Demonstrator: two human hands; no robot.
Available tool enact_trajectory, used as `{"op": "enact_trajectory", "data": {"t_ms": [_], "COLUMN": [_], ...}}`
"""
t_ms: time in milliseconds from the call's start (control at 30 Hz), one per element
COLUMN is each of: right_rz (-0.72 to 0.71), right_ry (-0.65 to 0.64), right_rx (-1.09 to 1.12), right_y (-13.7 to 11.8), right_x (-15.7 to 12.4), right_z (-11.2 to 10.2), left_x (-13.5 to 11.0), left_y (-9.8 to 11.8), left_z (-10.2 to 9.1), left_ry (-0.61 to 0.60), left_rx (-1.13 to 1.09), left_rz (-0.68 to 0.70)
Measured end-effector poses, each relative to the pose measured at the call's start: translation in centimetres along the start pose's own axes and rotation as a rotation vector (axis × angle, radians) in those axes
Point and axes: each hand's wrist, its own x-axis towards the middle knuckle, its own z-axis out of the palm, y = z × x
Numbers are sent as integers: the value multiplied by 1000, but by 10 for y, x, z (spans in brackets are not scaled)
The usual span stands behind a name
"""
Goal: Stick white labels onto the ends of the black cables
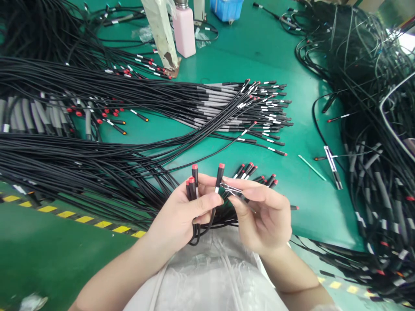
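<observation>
My left hand is closed round a few black cables with red-tipped connectors that stand up out of the fist. One red-tipped connector juts between my two hands. My right hand pinches a small metal tool, like tweezers, whose tip meets that connector. More red-tipped cable ends lie on the green table just behind my right hand.
Large bundles of black cables cover the left. A fan of labelled cable ends lies at centre. A tangled cable heap fills the right. A pink bottle, a blue bin, a green stick and a pen-like tool lie about.
</observation>
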Motion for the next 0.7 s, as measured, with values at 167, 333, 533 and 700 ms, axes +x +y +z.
{"op": "enact_trajectory", "data": {"t_ms": [167, 333, 533, 700], "right_rz": [8, 29, 78, 50], "right_ry": [119, 63, 48, 42], "right_rx": [145, 186, 82, 15], "right_y": [3, 4, 1, 1], "right_x": [0, -3, -7, -6], "right_z": [3, 5, 6, 3], "left_x": [0, 0, 0, 0], "left_y": [0, -1, -1, -2], "left_z": [-3, -5, -2, 2], "left_ry": [-31, -75, -35, 24], "left_rx": [61, 70, 66, 82], "left_rz": [9, 10, -4, -20]}}
